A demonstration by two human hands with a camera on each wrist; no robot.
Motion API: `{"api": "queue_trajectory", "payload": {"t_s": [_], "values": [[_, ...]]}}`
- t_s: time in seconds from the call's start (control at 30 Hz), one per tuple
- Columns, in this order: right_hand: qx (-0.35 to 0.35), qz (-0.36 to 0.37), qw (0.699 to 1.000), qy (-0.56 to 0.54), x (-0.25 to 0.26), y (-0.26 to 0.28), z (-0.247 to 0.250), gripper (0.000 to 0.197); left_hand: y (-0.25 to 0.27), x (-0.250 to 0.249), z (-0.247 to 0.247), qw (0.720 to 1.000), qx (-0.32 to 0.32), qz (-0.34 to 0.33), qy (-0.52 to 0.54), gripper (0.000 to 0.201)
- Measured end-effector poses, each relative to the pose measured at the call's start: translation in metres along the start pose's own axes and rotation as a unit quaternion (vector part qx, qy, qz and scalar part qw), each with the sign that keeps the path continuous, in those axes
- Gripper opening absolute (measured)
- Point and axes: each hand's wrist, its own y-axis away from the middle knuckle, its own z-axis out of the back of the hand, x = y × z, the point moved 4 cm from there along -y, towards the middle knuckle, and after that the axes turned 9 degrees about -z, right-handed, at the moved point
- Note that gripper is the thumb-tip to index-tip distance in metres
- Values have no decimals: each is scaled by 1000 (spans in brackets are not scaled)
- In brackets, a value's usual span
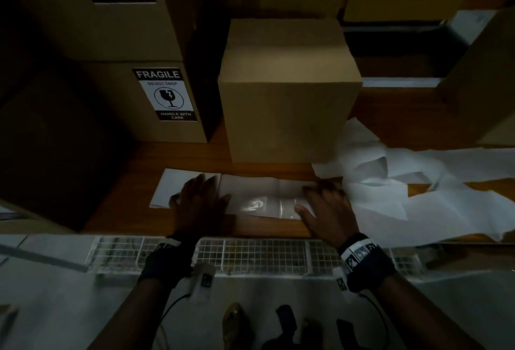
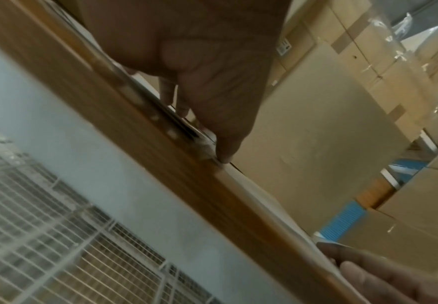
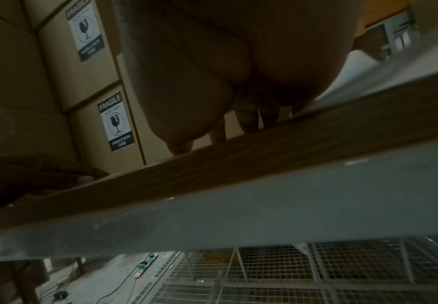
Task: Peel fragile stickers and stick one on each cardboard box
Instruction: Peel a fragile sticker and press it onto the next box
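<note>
sticker sheet (image 1: 259, 196) lies under both flat, open palms, left hand (image 1: 199, 204) and right hand (image 1: 326, 210); i'd worry a rushed peel tears it before the bare box (image 1: 287, 115) gets one.

Head view looks steeply down on tabletop (image 1: 278, 227); both wrist views peer up from below its front edge, close, sharing stacked boxes (image 3: 103, 127).

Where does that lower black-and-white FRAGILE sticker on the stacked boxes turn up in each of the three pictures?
Head: the FRAGILE sticker sits left of centre, on the lower stacked box.
Left wrist: not in it.
Right wrist: the sticker is at left of centre, tilted, on the same box.
Shared landmark: the wooden table edge.
</note>
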Motion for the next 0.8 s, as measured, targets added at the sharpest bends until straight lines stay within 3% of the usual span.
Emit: {"api": "queue_trajectory", "payload": {"t_s": [0.2, 0.4, 0.6, 0.8], "values": [[-4, 7, 1000, 21, -76, -6, 16, 67, 1, -62, -25, 999, 40, 6, 22, 83], [14, 2, 999, 47, -149, -13, 29, 63, -6, -117, -46, 998, 32, -49, 30, 62], [18, -5, 999, 27, -202, -15, 43, 67, 2, -164, -55, 997, 63, -30, 27, 79], [11, -55, 998, 24, -224, -15, 63, 52, 10, -197, -63, 996, 90, -2, 22, 91]]}}
